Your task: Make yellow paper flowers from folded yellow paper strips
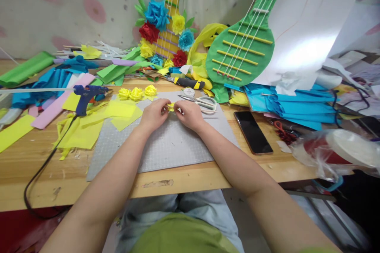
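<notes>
Between my two hands is a small piece of yellow crepe paper point(171, 106), pinched by the fingertips over the grey cutting mat point(175, 146). My left hand point(155, 114) closes on its left side, and my right hand point(189, 114) grips its right side. The fingers cover much of the paper. Just beyond the right hand lie scissors point(209, 104) with pale handles and a small white disc point(189, 92). Several small yellow paper flowers point(136, 94) sit in a row behind my left hand. Flat yellow paper pieces point(121, 111) overlap the mat's left edge.
A blue glue gun point(84, 97) with a black cord stands on the left among coloured paper. A phone point(253, 132) lies right of the mat. At the back are a cutter knife point(189, 83), a green paper instrument point(242, 53) and a yellow flowered one point(168, 41).
</notes>
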`<state>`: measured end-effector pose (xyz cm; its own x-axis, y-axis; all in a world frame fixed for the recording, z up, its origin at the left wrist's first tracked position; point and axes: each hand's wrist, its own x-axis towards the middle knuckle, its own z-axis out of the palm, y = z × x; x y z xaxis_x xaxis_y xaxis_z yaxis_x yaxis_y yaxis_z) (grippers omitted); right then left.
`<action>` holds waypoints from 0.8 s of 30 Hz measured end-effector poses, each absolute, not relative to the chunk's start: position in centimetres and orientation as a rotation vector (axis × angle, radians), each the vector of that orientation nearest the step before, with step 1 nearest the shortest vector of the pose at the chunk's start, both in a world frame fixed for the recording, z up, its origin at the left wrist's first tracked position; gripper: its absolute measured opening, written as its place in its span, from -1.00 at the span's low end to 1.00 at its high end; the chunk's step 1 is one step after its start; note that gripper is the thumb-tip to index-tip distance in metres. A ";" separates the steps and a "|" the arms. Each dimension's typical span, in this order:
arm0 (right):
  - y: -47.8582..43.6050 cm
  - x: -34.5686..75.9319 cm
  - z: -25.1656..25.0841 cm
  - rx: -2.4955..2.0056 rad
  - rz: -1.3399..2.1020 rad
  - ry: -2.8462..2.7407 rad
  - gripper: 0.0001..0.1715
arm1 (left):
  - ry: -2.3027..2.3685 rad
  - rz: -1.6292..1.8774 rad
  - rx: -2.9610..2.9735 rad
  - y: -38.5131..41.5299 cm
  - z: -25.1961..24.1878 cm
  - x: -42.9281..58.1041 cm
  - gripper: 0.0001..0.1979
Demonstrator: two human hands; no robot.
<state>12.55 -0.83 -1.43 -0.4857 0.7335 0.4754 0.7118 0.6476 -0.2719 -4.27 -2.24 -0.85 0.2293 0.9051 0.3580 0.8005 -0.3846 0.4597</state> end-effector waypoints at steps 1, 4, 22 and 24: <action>-0.8 12.6 -1.4 -1.120 0.033 -2.306 -0.87 | 1.642 0.873 2.310 -2.3 -0.8 -4.2 -0.74; -0.9 12.5 -1.3 -1.111 0.001 -2.325 -0.87 | 1.658 0.888 2.320 -2.3 -0.7 -4.0 -0.76; -1.0 12.0 -1.6 -1.118 0.031 -2.199 -0.85 | 1.719 0.919 2.137 -2.7 -0.6 -2.5 -0.69; -1.0 12.1 -1.6 -1.097 0.060 -2.163 -0.85 | 1.748 0.918 2.050 -2.7 -0.7 -2.6 -0.61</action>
